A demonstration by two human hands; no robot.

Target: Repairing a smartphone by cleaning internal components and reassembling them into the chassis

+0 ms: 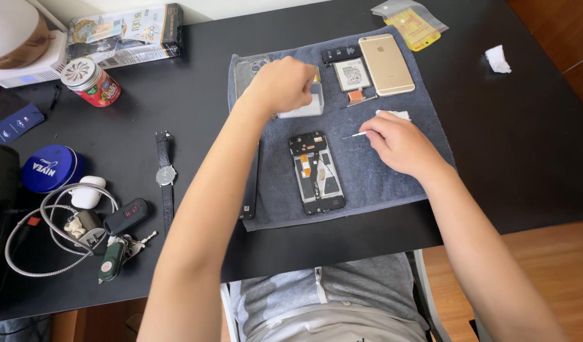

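Bare towel (367,174) lies open between my hands; the opened phone (316,171) and gold phone (386,63) crowd the rest.

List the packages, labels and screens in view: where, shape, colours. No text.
Printed carton: table's far left, long flat box, black with gold and white.
Round tin: left edge, blue lid.
Small jar: near the carton, red label, white lid.
Plastic pouch: far edge, clear with yellow insert.
Blue card: far left, dark blue, flat.
Gold phone: on the grey towel, back up, no screen showing.
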